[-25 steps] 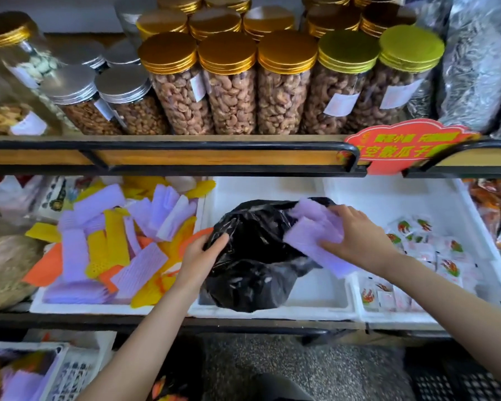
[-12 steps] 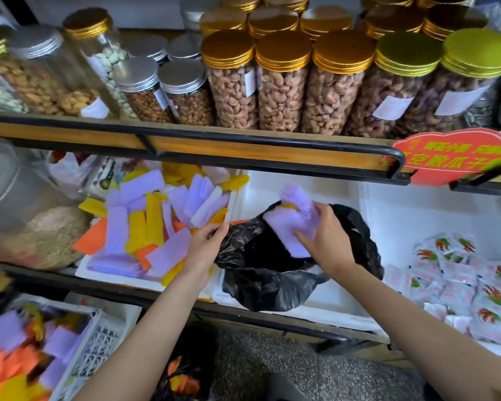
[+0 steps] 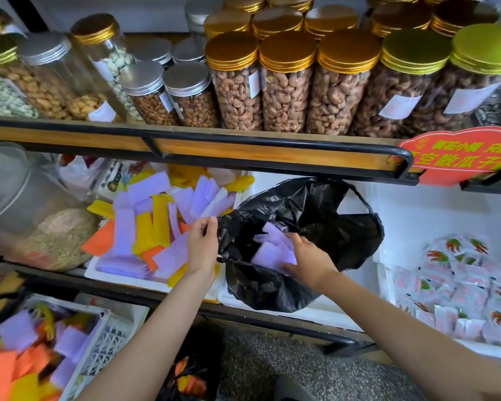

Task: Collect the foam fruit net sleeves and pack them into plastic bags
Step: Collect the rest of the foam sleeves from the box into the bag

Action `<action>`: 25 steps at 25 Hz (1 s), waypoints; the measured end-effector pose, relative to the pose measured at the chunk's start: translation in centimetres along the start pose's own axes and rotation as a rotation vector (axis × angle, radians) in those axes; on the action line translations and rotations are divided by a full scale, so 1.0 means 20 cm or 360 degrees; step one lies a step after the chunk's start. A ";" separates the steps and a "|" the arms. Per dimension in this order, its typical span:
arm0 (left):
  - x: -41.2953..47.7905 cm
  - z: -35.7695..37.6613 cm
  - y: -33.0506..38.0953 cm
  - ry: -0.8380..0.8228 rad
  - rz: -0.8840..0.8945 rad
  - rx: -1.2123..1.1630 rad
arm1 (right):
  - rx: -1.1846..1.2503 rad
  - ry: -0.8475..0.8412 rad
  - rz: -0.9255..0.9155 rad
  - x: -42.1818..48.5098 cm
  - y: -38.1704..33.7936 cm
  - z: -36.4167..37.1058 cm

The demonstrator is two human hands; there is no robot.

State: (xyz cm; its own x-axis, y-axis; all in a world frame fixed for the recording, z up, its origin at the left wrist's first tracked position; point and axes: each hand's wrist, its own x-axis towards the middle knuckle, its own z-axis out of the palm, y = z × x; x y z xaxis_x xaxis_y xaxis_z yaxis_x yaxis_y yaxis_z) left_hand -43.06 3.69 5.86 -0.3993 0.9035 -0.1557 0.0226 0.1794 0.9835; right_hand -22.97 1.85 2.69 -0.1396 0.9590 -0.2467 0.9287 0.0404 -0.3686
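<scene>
Nearest, a white crate is holding mixed sleeves. My left hand is pinching the rim of the black plastic bag with curled fingers. My right hand is gripping purple foam sleeves inside the bag's mouth. Left of the bag, a sleeve pile is lying in a white tray. Farthest, nut jars are standing on the shelf.

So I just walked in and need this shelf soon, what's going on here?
A person is packing foam fruit net sleeves. The left hand pinches the rim of a black plastic bag to keep it open, while the right hand holds a bunch of purple sleeves inside its mouth. Many loose sleeves in purple, yellow and orange lie in the white tray beside it.
</scene>
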 end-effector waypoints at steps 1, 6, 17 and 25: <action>0.00 0.00 -0.01 -0.0028 -0.0010 0.0010 | 0.0081 -0.0077 -0.0015 0.02 0.00 0.00; 0.01 -0.02 -0.05 -0.0129 -0.0024 0.0098 | 0.0183 0.0870 -0.0224 -0.10 0.10 -0.12; 0.02 0.17 -0.08 -0.0302 -0.0092 0.0300 | 0.0288 0.0837 0.0447 -0.13 0.51 -0.45; 0.10 0.58 0.11 -0.0374 0.0531 0.0542 | 0.0263 0.1217 0.0170 -0.28 0.58 -0.76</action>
State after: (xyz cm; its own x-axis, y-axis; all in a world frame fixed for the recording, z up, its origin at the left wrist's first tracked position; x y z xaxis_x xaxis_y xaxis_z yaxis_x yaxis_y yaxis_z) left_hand -33.17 10.38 6.56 -0.1043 0.9889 0.1054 0.4252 -0.0515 0.9036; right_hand -6.19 1.31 13.43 0.2781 0.8846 0.3744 0.8524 -0.0475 -0.5208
